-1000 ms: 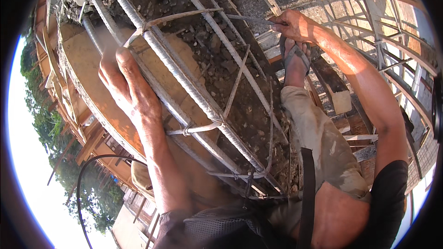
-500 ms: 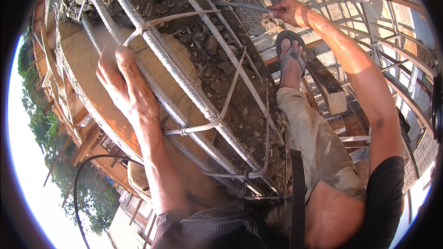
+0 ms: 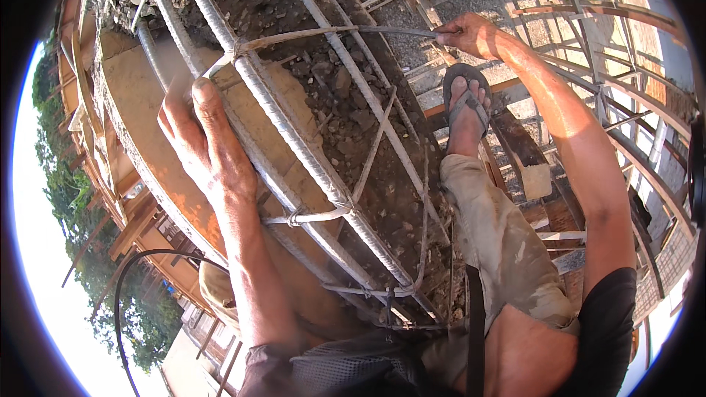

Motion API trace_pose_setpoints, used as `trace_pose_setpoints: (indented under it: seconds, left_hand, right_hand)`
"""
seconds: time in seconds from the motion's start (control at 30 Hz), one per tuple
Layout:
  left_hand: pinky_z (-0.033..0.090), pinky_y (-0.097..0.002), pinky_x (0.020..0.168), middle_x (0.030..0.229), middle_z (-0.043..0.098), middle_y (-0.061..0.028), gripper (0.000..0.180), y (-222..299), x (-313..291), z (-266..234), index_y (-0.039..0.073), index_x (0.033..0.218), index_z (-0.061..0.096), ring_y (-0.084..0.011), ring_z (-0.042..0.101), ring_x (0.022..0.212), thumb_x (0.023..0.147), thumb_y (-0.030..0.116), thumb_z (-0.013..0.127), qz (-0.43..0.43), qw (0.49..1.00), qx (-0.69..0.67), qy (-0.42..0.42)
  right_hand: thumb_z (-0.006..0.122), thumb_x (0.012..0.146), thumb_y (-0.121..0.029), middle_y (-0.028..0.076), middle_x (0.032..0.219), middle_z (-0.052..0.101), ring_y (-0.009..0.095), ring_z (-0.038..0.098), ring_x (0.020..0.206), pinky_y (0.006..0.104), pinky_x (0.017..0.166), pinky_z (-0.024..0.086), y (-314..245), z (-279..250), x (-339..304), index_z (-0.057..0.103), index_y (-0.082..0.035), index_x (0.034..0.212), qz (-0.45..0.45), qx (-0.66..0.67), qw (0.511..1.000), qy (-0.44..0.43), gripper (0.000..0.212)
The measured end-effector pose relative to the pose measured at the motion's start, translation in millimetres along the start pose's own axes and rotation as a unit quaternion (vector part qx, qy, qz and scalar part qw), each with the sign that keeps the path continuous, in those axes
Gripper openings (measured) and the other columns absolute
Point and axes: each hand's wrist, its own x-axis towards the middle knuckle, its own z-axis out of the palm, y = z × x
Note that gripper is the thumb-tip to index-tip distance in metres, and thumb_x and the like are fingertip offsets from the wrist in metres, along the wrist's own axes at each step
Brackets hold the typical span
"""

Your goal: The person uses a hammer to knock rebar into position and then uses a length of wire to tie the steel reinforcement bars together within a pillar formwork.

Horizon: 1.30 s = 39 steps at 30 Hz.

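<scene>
the left hand [image 3: 209, 136] lies along the left side of the rebar cage [image 3: 285, 121], thumb stretched toward the far end, fingers partly curled beside a ribbed lengthwise bar [image 3: 179, 29]. its fingertips are blurred and partly hidden, so i cannot tell whether it grips that bar or only rests against it. just beyond the thumb tip is the bent end of the upper stirrup [image 3: 294, 35], which crosses the cage from left to right.

the right hand [image 3: 471, 35] is far out on the right, well apart from the left one, its fingers pinched closed on the end of a thin steel bar [image 3: 401, 30]. that bar reaches leftward to the right side of the cage and falls in line with the upper stirrup — whether the two are one piece or only overlap, i cannot tell.

nearer, a lower stirrup [image 3: 318, 217] wraps the lengthwise bars, and a thin diagonal rod [image 3: 376, 140] slants down to it. under the cage, a tan panel [image 3: 121, 77] lies to the left and dark rubble [image 3: 342, 81] to the right. a sandalled foot [image 3: 465, 99] is planted below the right hand, near a timber offcut [image 3: 535, 180] — and trees [image 3: 81, 242] show at the far left.
</scene>
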Motion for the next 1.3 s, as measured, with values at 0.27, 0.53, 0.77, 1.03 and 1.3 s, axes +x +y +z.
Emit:
trace_pose_setpoints:
  seconds: [0.27,0.53,0.77,1.03,1.3]
  left_hand:
    - [0.037,-0.0405,0.103,0.124,0.051,-0.0166,0.048,-2.9,-1.3,-1.3,0.004,0.134,0.055,-0.0284,0.051,0.115,0.104,0.042,0.051,-0.005,1.0,0.026,-0.002]
    - [0.037,-0.04,0.104,0.123,0.052,-0.0162,0.051,1.8,-0.9,1.4,0.004,0.134,0.055,-0.0275,0.051,0.115,0.104,0.045,0.05,-0.006,1.0,0.017,0.005]
    - [0.038,-0.04,0.103,0.121,0.052,-0.016,0.049,-3.6,-1.9,-0.4,0.004,0.133,0.056,-0.027,0.051,0.114,0.105,0.044,0.049,-0.005,1.0,0.008,0.006]
    - [0.035,-0.0455,0.106,0.128,0.052,-0.0198,0.064,-4.3,-0.8,-1.9,0.004,0.136,0.055,-0.0329,0.05,0.121,0.103,0.057,0.041,0.004,0.998,0.054,-0.01]
    - [0.036,-0.044,0.106,0.129,0.052,-0.0198,0.066,7.7,-3.1,-11.9,0.003,0.136,0.055,-0.0318,0.051,0.12,0.102,0.058,0.041,-0.006,0.998,0.057,0.004]
  right_hand:
    - [0.074,0.091,-0.028,0.009,0.089,0.075,0.021,0.064,0.077,0.0395,0.072,0.05,18.2,-25.1,-25.7,0.072,-0.01,0.122,0.11,-0.054,0.981,-0.153,0.036]
    - [0.077,0.082,-0.013,0.014,0.096,0.076,0.024,0.069,0.084,0.0397,0.073,0.052,27.1,-39.0,-43.2,0.077,-0.004,0.107,-0.001,-0.118,0.986,-0.117,0.027]
    - [0.075,0.086,-0.016,0.016,0.103,0.075,0.027,0.07,0.095,0.0401,0.079,0.053,37.6,-33.4,-44.5,0.076,-0.003,0.107,-0.014,-0.139,0.99,-0.035,0.025]
    - [0.075,0.08,-0.022,0.013,0.103,0.074,0.03,0.07,0.098,0.0421,0.081,0.054,9.2,12.3,-52.6,0.075,-0.018,0.115,-0.069,-0.234,0.97,0.006,0.035]
    - [0.068,0.092,-0.044,0.01,0.079,0.071,0.026,0.067,0.076,0.0395,0.069,0.051,58.0,-3.0,-50.0,0.075,-0.015,0.114,-0.043,-0.169,0.974,0.148,0.037]
